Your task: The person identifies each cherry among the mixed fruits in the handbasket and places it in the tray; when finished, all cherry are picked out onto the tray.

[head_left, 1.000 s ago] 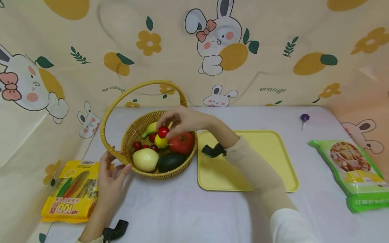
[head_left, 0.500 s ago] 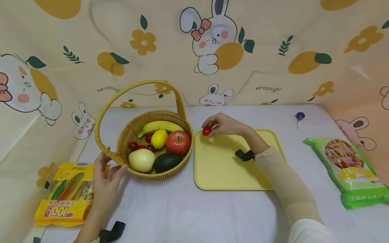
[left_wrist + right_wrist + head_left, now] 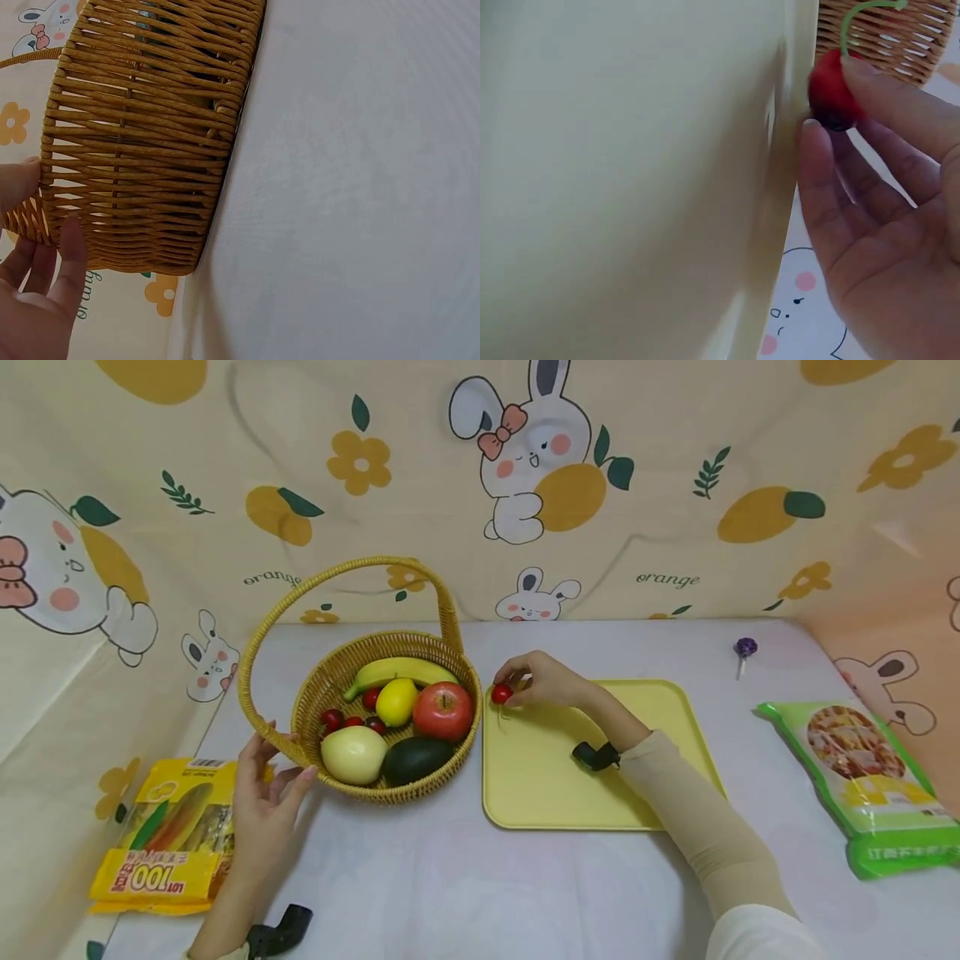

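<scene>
My right hand (image 3: 551, 681) pinches a red cherry (image 3: 835, 88) with a green stem between thumb and fingertip. It holds the cherry over the back left corner of a yellow tray (image 3: 555, 793); whether they touch I cannot tell. To the left, my left hand (image 3: 262, 797) grips the rim of a woven basket (image 3: 142, 142) near the foot of its handle. Inside the basket lie a banana (image 3: 401, 672), a lemon (image 3: 396, 702), a red apple (image 3: 443, 711), a pale yellow round fruit (image 3: 354, 755), a dark green oval fruit (image 3: 417, 762) and several small red cherries (image 3: 332, 720).
A yellow snack bag (image 3: 168, 835) lies left of the basket, partly behind my left hand. On the right are a green food bag (image 3: 862, 777) and a purple lollipop (image 3: 746, 648). A printed cloth (image 3: 420, 443) stands behind the white table (image 3: 420, 885).
My right hand has carried the cherry from above the basket rightward to the tray's corner, lowering slightly at the end. The left hand has stayed on the basket.
</scene>
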The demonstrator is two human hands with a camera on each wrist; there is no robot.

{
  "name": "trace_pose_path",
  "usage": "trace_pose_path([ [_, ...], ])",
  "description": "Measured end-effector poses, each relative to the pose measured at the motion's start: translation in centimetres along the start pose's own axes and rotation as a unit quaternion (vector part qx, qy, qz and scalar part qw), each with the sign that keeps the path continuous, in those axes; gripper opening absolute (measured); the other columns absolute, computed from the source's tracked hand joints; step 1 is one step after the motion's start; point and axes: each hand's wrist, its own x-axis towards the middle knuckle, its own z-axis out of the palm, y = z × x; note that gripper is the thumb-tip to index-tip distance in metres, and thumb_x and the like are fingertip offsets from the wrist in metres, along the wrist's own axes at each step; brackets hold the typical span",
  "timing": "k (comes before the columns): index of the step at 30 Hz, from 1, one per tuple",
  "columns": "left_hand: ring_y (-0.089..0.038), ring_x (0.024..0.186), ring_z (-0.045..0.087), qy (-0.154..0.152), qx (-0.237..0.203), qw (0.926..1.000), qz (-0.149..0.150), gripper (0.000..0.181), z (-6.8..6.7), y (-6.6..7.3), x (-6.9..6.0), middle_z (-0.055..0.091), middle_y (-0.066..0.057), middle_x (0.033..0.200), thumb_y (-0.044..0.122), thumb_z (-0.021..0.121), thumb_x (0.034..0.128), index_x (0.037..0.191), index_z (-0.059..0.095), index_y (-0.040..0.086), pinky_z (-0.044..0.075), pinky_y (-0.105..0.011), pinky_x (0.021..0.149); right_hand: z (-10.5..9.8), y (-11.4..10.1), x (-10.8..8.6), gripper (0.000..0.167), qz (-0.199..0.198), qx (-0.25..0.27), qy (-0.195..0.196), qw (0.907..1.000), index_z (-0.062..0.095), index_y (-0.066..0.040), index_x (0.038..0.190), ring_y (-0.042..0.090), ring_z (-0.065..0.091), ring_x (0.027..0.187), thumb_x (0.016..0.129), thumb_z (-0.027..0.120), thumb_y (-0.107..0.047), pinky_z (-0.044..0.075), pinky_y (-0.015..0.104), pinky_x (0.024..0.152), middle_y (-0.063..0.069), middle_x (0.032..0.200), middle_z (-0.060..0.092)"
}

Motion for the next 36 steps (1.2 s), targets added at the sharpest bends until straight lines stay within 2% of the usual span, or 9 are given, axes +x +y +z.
trace_pose_path([
  [7, -0.027, 0.123, 0.045, 0.002, 0.021, 0.9996, -0.020, 0.077, 0.0, 0.2, 0.1, 0.043, -0.028, 0.134, -0.022, 0.061, 0.0856, 0.152, 0.036, 0.007, 0.051, -0.017, 0.093, 0.3, 0.2, 0.2, 0.031, -0.002, -0.044, -0.001, 0.9990, 0.070, 0.004, 0.110, 0.023, 0.065, 0.091, 0.080, 0.079, 0.005, 0.057, 0.028, 0.077, 0.014, 0.105, 0.069],
  [14, -0.026, 0.123, 0.046, 0.002, 0.018, 0.9997, -0.015, 0.078, -0.1, 0.2, 0.2, 0.043, -0.028, 0.134, -0.023, 0.062, 0.0847, 0.152, 0.036, 0.007, 0.051, -0.017, 0.094, 0.5, -0.1, 0.2, 0.031, -0.024, -0.071, 0.002, 0.9972, 0.069, 0.003, 0.109, 0.022, 0.064, 0.089, 0.080, 0.079, 0.005, 0.056, 0.030, 0.077, 0.012, 0.105, 0.069],
  [18, -0.026, 0.123, 0.046, 0.002, 0.013, 0.9998, -0.012, 0.079, 0.0, 0.1, 0.1, 0.043, -0.028, 0.134, -0.024, 0.062, 0.0839, 0.152, 0.035, 0.006, 0.052, -0.017, 0.093, 0.4, -0.3, 0.0, 0.031, -0.020, -0.073, -0.001, 0.9971, 0.069, 0.002, 0.109, 0.021, 0.064, 0.087, 0.080, 0.079, 0.002, 0.056, 0.030, 0.076, 0.012, 0.104, 0.069],
  [22, -0.025, 0.124, 0.045, 0.001, 0.013, 0.9998, -0.016, 0.079, 0.0, 0.1, 0.0, 0.044, -0.028, 0.135, -0.024, 0.061, 0.0840, 0.152, 0.035, 0.006, 0.051, -0.017, 0.093, 0.0, -1.3, -0.2, 0.028, -0.030, -0.103, 0.021, 0.9940, 0.070, 0.002, 0.109, 0.019, 0.063, 0.079, 0.084, 0.078, -0.005, 0.054, 0.029, 0.072, 0.013, 0.105, 0.070],
  [25, -0.025, 0.123, 0.046, 0.000, 0.029, 0.9993, -0.022, 0.078, 0.1, 0.2, 0.0, 0.045, -0.025, 0.134, -0.023, 0.061, 0.0849, 0.152, 0.034, 0.007, 0.051, -0.017, 0.093, -0.4, -2.6, 0.0, 0.024, -0.059, -0.116, 0.046, 0.9904, 0.071, 0.002, 0.107, 0.018, 0.062, 0.072, 0.086, 0.076, -0.009, 0.052, 0.031, 0.068, 0.011, 0.100, 0.071],
  [28, -0.024, 0.123, 0.046, -0.001, 0.047, 0.9985, -0.028, 0.078, 0.1, 0.3, 0.0, 0.045, -0.023, 0.134, -0.021, 0.061, 0.0862, 0.152, 0.034, 0.008, 0.051, -0.016, 0.093, -0.3, -4.7, 0.7, 0.018, -0.099, -0.083, 0.044, 0.9907, 0.072, 0.001, 0.104, 0.019, 0.062, 0.073, 0.089, 0.072, -0.009, 0.053, 0.034, 0.065, 0.006, 0.094, 0.070],
  [32, -0.024, 0.123, 0.045, -0.003, 0.043, 0.9987, -0.026, 0.077, 0.0, 0.1, 0.0, 0.044, -0.024, 0.134, -0.021, 0.061, 0.0866, 0.153, 0.034, 0.008, 0.051, -0.016, 0.093, 1.0, -8.7, 3.1, 0.018, -0.139, -0.027, -0.003, 0.9900, 0.072, -0.002, 0.106, 0.017, 0.064, 0.085, 0.091, 0.070, -0.011, 0.057, 0.033, 0.073, 0.003, 0.095, 0.071],
  [36, -0.026, 0.122, 0.045, -0.003, 0.024, 0.9995, -0.021, 0.077, -0.1, 0.0, -0.1, 0.043, -0.027, 0.134, -0.022, 0.060, 0.0862, 0.152, 0.034, 0.007, 0.051, -0.018, 0.093, 3.1, -12.3, 6.9, 0.025, -0.146, -0.006, -0.087, 0.9855, 0.068, 0.000, 0.115, 0.016, 0.065, 0.097, 0.092, 0.070, -0.011, 0.056, 0.029, 0.087, 0.009, 0.108, 0.070],
])
